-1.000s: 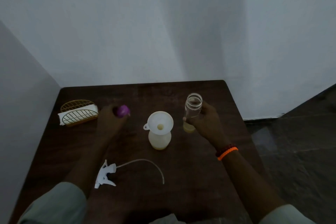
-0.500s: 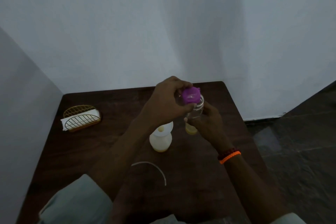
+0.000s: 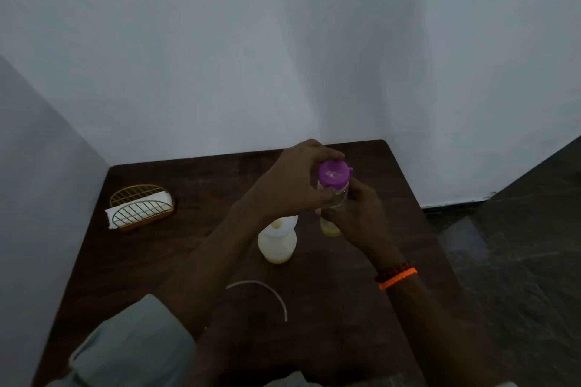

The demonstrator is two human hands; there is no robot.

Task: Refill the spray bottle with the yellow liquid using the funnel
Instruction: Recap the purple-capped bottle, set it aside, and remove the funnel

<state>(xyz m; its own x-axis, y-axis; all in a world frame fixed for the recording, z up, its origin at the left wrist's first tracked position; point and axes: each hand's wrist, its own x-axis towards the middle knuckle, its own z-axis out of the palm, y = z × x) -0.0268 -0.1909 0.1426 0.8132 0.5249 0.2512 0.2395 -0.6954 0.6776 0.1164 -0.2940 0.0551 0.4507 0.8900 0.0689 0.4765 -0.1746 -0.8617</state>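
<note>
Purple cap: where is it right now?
In the head view the purple cap sits atop the clear bottle right of centre, gripped by the left hand, with the right hand holding the bottle.

I get a dim, underexposed view with a bluish cast. The wall [image 3: 283, 41] is the brightest area; the tabletop [image 3: 188, 261] and both forearms go nearly black. Shadows are soft, detail is grainy, and straight edges bow toward the corners.

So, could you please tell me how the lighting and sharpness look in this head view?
Head view: dim and underexposed, no glare; both hands and the table read nearly black, the purple cap stands out, edges look soft, and the wall lines bow from the wide lens.
</note>
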